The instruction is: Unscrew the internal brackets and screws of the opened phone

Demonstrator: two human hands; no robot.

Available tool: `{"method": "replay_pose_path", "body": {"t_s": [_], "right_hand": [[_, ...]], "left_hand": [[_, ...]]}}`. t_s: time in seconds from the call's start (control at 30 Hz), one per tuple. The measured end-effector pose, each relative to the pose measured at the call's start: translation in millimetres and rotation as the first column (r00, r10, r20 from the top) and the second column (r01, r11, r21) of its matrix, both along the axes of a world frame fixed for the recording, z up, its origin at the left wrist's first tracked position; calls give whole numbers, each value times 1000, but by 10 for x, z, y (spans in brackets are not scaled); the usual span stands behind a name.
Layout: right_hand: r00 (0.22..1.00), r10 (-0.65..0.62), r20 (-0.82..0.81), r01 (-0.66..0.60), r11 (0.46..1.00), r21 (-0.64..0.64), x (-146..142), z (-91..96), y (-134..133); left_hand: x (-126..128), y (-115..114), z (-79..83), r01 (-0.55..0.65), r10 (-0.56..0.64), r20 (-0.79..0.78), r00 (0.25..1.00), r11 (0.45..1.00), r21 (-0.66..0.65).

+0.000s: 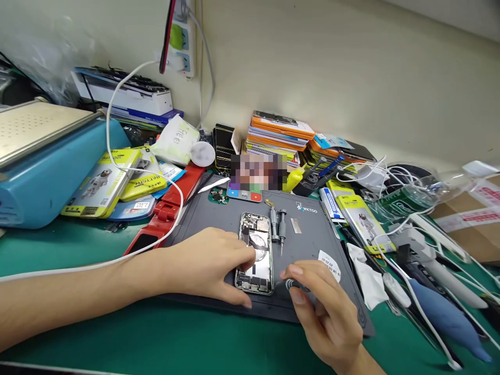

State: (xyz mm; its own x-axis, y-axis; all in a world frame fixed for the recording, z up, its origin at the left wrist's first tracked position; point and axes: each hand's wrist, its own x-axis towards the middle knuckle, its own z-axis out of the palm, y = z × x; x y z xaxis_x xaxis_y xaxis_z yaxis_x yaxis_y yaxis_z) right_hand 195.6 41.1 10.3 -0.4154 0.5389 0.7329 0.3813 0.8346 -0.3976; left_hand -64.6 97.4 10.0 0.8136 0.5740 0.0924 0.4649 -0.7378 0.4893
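Observation:
An opened smartphone (264,268) lies face up on the dark grey work mat (219,224), its battery, boards and cables bare. My left hand (213,263) is at its left side, fingers bent down onto the phone and the thumb by its lower left corner. My right hand (328,312) is closed in a pinch round a small grey screwdriver (296,284), just right of the phone's lower end. The driver's thin tip is blurred and points toward that end. Two more grey screwdrivers (282,229) lie beyond the phone on the right.
Left are battery boxes (103,185), a blue machine (70,177) and a red tool case (156,221); a white cable (183,200) arches over them. Stacked boxes (279,136) stand behind. Right are a plastic bottle (414,198), a blue-handled tool (445,317) and loose cables.

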Motion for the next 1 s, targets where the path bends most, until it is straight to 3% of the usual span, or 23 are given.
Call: {"method": "replay_pose_path", "body": {"t_s": [0.1, 0.73, 1.0], "right_hand": [[1000, 3, -9, -3, 1000, 9, -9, 0, 3], [999, 40, 8, -40, 999, -36, 10, -81, -16], [1000, 22, 20, -21, 999, -42, 4, -105, -18]], "left_hand": [[8, -29, -57, 24, -21, -27, 999, 993, 120], [30, -73, -48, 17, -6, -75, 997, 989, 149], [27, -119, -83, 130, -117, -65, 991, 962, 242]]}}
